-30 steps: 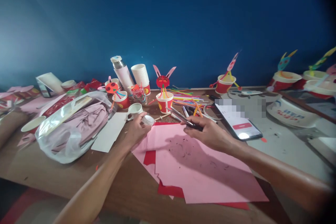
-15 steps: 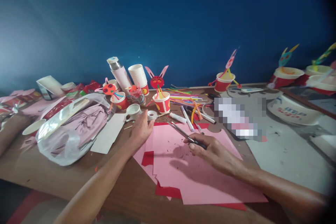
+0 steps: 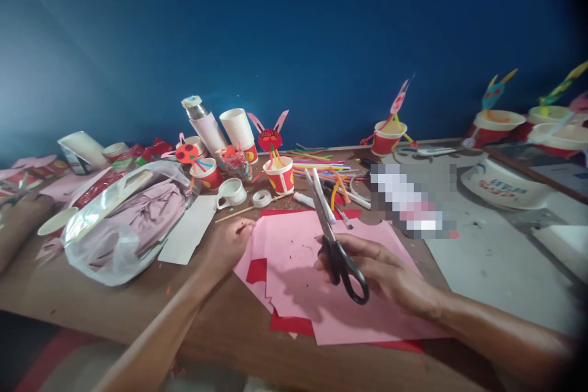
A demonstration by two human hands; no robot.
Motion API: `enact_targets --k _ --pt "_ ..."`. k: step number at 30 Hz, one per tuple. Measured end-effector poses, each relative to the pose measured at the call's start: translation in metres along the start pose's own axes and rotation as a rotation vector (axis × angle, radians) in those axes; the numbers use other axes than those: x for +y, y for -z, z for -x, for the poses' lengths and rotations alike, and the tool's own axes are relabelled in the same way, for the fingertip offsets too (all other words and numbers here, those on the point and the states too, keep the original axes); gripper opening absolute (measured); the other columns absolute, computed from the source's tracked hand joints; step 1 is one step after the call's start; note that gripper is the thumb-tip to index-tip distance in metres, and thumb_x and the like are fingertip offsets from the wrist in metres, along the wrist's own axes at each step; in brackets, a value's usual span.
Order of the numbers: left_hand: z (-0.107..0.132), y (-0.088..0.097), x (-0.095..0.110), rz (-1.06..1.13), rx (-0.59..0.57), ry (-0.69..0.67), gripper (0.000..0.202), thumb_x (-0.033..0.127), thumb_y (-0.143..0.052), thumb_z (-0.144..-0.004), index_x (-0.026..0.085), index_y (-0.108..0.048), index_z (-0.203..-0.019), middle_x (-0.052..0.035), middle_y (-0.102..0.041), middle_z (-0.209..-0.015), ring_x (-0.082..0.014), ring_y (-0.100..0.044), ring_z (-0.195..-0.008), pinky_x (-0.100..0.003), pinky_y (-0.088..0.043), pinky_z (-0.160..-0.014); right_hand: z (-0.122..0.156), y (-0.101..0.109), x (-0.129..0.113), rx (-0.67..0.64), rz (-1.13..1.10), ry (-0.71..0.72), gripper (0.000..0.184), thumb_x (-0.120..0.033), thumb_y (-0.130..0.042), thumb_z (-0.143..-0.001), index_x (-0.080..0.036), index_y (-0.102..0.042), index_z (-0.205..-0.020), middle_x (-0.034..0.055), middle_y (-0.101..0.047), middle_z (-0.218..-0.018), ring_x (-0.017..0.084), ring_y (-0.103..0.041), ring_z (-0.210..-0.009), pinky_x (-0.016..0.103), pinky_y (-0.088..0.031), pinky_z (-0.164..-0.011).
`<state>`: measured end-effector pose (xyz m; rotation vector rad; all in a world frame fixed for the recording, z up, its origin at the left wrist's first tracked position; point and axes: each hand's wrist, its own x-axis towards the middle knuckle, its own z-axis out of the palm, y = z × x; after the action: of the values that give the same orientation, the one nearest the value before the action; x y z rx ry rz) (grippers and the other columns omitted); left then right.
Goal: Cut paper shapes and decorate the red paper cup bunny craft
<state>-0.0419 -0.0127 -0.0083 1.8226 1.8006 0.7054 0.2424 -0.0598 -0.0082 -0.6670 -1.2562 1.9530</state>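
Note:
Black-handled scissors (image 3: 339, 251) are gripped in my right hand (image 3: 376, 269), above the pink paper sheets (image 3: 289, 245). Their blades point up and away from me, and one handle loop hangs toward me. My left hand (image 3: 232, 245) is by the left edge of the pink paper, with its fingers curled together. What it pinches, if anything, is hidden. Just beyond it lie a thin wooden stick (image 3: 235, 214) and a roll of tape (image 3: 261, 198). Red paper (image 3: 294, 323) shows under the pink sheets.
Red paper cups (image 3: 279, 176) with paper rabbit faces stand at the back, near a thermos (image 3: 206, 122) and stacked cups (image 3: 239, 128). Pens (image 3: 324, 196) and coloured pipe cleaners lie behind the paper. A plastic bag (image 3: 128, 226) sits at left. Another person's hand (image 3: 25, 214) is at far left.
My left hand has drawn back toward me from beside the tape, its fingers curling. My right hand has turned the scissors so their handles face me and the blades point up.

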Motion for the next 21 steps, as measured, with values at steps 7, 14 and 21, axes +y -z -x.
enact_targets --k 7,14,21 --pt "0.041 0.025 -0.008 0.728 -0.28 0.489 0.027 0.027 -0.061 -0.077 0.012 -0.06 -0.098 -0.0155 -0.065 -0.107 -0.0247 -0.064 -0.093 -0.027 -0.052 -0.058 -0.004 0.004 0.005 0.019 0.049 -0.011 0.045 -0.03 -0.064 -0.08 -0.022 -0.049 -0.122 0.0078 -0.06 -0.104 0.017 -0.059 -0.09 0.032 -0.048 -0.079" --pt "0.07 0.03 -0.012 1.1 -0.461 0.635 0.024 0.013 -0.054 -0.082 0.007 -0.06 -0.105 -0.0212 -0.06 -0.118 -0.0326 -0.056 -0.111 -0.039 -0.051 -0.08 -0.01 0.007 0.016 0.186 0.092 -0.066 0.044 -0.036 -0.066 -0.078 -0.022 -0.052 -0.118 0.0056 -0.06 -0.095 0.014 -0.057 -0.079 0.025 -0.046 -0.068" --pt "0.083 0.02 -0.01 1.134 -0.497 0.651 0.026 0.012 -0.052 -0.084 0.007 -0.061 -0.108 -0.0217 -0.059 -0.119 -0.0296 -0.058 -0.108 -0.031 -0.052 -0.071 -0.009 0.008 0.018 0.152 0.139 -0.065 0.041 -0.033 -0.066 -0.078 -0.022 -0.054 -0.116 0.0049 -0.062 -0.096 0.013 -0.056 -0.081 0.025 -0.044 -0.069"
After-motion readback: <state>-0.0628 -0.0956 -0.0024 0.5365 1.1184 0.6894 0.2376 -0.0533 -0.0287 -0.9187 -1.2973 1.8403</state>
